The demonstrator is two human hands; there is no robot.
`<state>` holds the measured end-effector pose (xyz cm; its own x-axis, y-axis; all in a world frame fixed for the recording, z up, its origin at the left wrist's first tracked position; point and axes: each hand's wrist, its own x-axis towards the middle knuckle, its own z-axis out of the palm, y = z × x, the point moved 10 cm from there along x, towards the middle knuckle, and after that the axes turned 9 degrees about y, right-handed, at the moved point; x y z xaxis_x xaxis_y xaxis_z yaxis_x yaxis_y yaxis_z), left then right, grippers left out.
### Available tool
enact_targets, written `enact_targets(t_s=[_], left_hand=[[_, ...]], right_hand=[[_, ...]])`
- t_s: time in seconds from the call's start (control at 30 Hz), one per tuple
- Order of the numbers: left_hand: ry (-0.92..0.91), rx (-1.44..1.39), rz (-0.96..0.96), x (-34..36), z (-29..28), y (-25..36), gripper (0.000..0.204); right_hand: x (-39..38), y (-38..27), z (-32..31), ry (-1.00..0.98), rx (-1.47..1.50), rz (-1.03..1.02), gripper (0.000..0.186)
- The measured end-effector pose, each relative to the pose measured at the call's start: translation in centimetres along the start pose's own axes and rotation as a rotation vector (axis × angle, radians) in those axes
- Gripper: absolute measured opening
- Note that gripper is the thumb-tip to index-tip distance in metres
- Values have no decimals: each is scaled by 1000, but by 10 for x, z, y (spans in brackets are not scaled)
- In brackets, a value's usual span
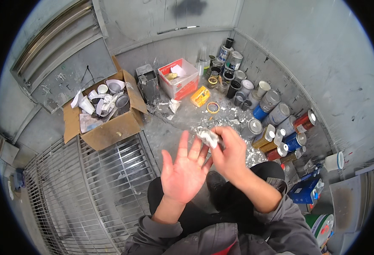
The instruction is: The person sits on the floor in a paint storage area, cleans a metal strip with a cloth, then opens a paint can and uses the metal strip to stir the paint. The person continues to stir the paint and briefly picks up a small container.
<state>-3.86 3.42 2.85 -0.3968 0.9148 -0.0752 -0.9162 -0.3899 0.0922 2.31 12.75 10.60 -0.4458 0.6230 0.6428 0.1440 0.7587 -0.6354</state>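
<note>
My left hand (182, 172) is palm up with its fingers spread and nothing resting on the palm. My right hand (228, 151) grips a small crumpled white item (206, 136), perhaps paper or plastic, just beyond the fingertips of my left hand; whether it touches them I cannot tell. Under both hands are my bent knees in dark trousers. Beyond them, white flakes (229, 120) are scattered over the grey, stained floor (165, 136).
A cardboard box (94, 138) of used cups stands at the left beside a metal grate (59, 195). A red and white box (182, 85), yellow packet (200, 95) and tape ring (213, 108) lie ahead. Several cans (276, 115) line the right wall (323, 63), with blue containers (304, 191) nearer me.
</note>
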Motion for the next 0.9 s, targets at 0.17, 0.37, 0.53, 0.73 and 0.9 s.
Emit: enact_targets(t_s=[0.17,0.37,0.53,0.73,0.9], left_hand=[[-5,193,44,10,-7,-4,82],[-56,333,-140,-10,-12,-60,84],[122,369,-93,5,-39,-59,86],[162,349,-111,2,-61,-59,80],[77,745,-22,-3,-63,-67,67]], right_hand=[[-44,-35,14,-114,-2,-271,34],[-5,37,-18,33,-176,77,27],[-67,-21,-6,-17,-186,-232,35],[-93,-10,-3,-11,-39,-218,37],[-57,114,21,-1,150,463,15]])
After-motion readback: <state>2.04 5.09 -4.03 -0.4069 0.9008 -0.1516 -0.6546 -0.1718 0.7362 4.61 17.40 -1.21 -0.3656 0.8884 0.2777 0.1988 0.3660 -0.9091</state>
